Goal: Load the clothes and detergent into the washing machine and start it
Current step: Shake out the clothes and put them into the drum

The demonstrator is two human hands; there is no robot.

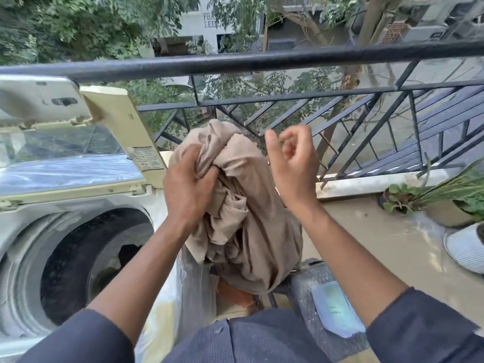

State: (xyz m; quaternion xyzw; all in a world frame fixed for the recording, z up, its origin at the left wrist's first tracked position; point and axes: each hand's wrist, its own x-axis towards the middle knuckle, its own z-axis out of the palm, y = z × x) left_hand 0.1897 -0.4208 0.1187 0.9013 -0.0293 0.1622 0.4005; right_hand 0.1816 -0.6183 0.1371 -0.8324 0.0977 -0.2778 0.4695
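My left hand [187, 188] grips a bunched beige cloth [243, 205] and holds it up to the right of the washing machine. The cloth hangs down in folds over a dark bin. My right hand [292, 163] is raised beside the cloth with fingers loosely curled and holds nothing. The top-loading washing machine [23, 231] stands at the left with its lid [78, 163] tilted up. Its drum [99, 263] is open, with dark items at the bottom.
A black metal railing [262, 61] runs across in front, with trees and a street beyond. Potted plants [429, 203] and a white ribbed pot [466, 247] stand at the right on the balcony floor. A dark bin [314, 289] with a bluish label is below the cloth.
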